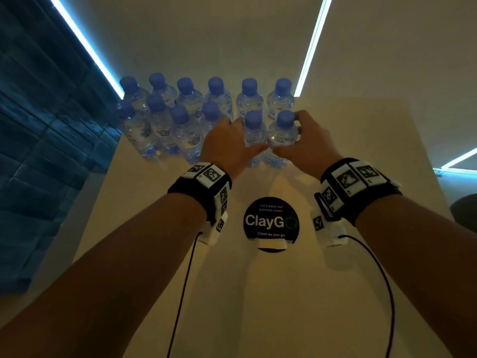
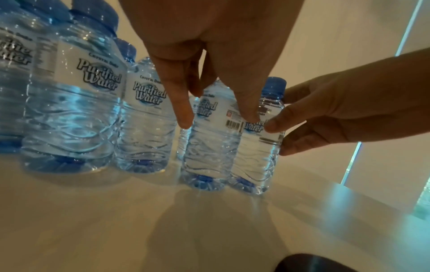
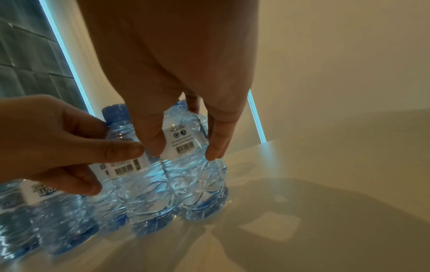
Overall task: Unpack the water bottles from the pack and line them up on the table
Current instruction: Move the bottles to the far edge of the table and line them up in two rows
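Several clear water bottles with blue caps stand in two rows at the far end of the pale table (image 1: 258,293). My left hand (image 1: 246,136) grips the front row's second bottle from the right (image 1: 253,118), thumb in front and fingers behind. My right hand (image 1: 289,138) grips the rightmost front bottle (image 1: 285,118) beside it. Both bottles stand on the table, touching each other. In the left wrist view my left hand (image 2: 217,117) straddles its bottle (image 2: 209,152). In the right wrist view my right hand (image 3: 184,150) pinches its bottle (image 3: 195,184). No pack wrap is visible.
The back row (image 1: 216,94) and the left front bottles (image 1: 160,125) stand close together by the table's far edge. A round dark ClayGo sticker (image 1: 271,220) lies mid-table between my forearms. A dark tiled wall (image 1: 38,151) runs along the left.
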The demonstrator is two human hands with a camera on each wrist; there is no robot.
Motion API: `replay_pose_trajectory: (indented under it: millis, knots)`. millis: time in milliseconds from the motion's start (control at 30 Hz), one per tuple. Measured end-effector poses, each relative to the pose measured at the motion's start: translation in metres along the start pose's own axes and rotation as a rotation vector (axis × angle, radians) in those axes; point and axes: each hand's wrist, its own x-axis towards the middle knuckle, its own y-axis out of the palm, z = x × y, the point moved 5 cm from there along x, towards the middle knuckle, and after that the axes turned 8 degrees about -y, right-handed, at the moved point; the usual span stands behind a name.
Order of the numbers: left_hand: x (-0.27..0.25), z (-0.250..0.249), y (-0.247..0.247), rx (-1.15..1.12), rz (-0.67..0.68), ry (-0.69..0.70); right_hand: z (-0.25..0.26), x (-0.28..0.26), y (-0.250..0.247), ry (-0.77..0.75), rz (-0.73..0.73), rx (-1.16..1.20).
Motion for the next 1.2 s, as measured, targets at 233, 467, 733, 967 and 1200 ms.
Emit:
replay_pose_trajectory:
  millis: [233, 467, 733, 967, 1200]
  knots:
    - [0.006, 0.002, 0.004, -0.06, -0.011, -0.013, -0.006, 0.016, 0.005, 0.006, -0.038, -0.031]
    - [-0.018, 0.02, -0.011, -0.261, -0.006, 0.036, -0.015, 0.015, 0.006, 0.001, -0.07, -0.001]
    - [-0.017, 0.105, -0.039, 0.28, 0.235, 0.039, -0.038, -0.016, 0.021, 0.185, -0.032, -0.081]
    - [0.001, 0.111, -0.038, 0.247, 0.227, 0.049, 0.007, -0.006, -0.013, -0.097, -0.27, -0.025]
    - [0.01, 0.12, -0.026, 0.18, 0.211, 0.035, 0.013, -0.006, -0.011, -0.114, -0.186, -0.188]
